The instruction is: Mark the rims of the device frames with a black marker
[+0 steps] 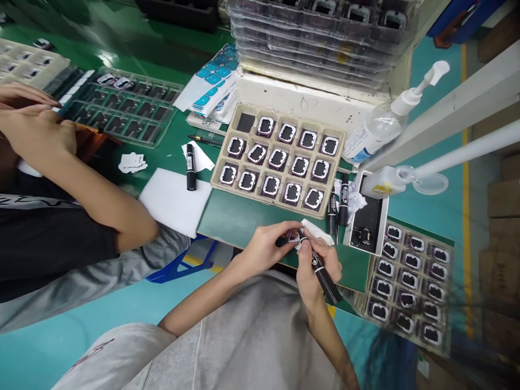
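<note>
My left hand (266,246) is closed, pinching a small dark part with a white, purple-edged frame (292,236) at the table's front edge. My right hand (319,257) grips a black marker pen (327,284), its tip end up against the small part. A folded white tissue (319,232) lies by the right fingers; whether they hold it I cannot tell. Just beyond both hands is a beige tray (246,123) of similar framed parts, one pocket at its far left corner holding none.
Black markers (343,200) lie right of the tray, beside an open white box (382,230) and pump bottle (376,130). Another marker (190,167) and a white foam sheet (173,200) lie left. More parts fill a lower tray (444,281). A co-worker's arm (101,200) is left.
</note>
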`<state>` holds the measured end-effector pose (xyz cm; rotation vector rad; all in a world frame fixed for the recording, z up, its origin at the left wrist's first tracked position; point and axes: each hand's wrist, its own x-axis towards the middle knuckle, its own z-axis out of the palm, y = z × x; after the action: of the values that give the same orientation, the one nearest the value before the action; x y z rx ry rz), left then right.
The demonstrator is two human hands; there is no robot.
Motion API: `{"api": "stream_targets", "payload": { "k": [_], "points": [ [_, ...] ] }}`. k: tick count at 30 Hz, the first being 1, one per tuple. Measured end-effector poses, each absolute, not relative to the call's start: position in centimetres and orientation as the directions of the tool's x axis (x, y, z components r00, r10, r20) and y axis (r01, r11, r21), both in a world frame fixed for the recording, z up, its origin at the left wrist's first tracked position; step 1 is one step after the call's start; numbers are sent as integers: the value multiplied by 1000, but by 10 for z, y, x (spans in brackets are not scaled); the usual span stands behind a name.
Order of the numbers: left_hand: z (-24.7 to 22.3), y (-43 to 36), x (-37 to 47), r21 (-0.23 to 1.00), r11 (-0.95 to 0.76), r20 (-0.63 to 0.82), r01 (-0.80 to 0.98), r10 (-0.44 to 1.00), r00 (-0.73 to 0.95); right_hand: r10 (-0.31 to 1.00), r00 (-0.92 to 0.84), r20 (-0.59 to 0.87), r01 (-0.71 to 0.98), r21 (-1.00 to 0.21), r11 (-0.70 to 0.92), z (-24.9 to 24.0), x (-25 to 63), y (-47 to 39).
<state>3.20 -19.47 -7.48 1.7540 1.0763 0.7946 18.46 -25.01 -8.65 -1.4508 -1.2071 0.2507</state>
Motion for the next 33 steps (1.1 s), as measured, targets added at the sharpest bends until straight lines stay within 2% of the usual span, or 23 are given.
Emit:
{"api": "stream_targets", "payload": {
  "k": [10, 19, 33],
  "points": [
    [-76, -194, 33, 921, -231, 85, 314, 904, 418, 775, 441, 452, 508, -838, 199, -85, 183, -250],
    [-67, -193, 32, 927, -147, -8, 344, 911, 412, 771, 447, 453, 489, -846, 213, -84, 184, -249],
    [-70, -192, 33, 946, -135, 10, 295, 921, 389, 765, 456, 455, 473, -852, 225, -80, 181, -248]
  ]
}}
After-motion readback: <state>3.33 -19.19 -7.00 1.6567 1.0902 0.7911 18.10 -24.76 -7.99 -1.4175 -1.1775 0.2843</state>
